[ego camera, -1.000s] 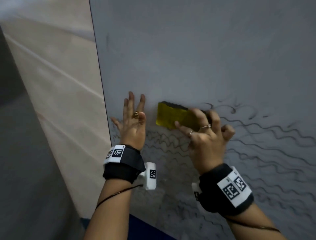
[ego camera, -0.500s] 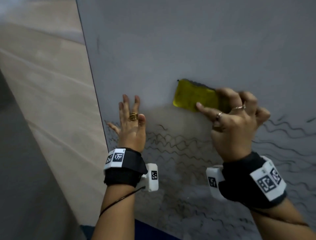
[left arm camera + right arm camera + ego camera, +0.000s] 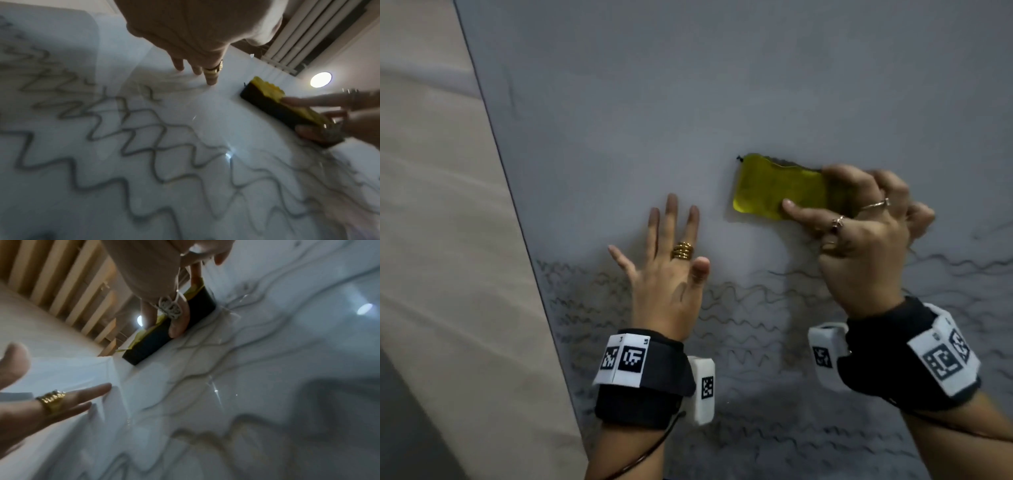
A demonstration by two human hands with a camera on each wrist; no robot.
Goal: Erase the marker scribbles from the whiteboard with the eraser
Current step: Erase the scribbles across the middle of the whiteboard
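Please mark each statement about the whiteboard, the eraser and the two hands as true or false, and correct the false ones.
1. The right hand grips the yellow eraser. True.
2. The left hand holds a marker. False: it holds nothing; its straight fingers are spread on the whiteboard.
3. The wavy scribbles lie mostly below the eraser. True.
4. The eraser's underside is white. False: the left wrist view shows a black layer against the board.
5. The left hand wears a gold ring. True.
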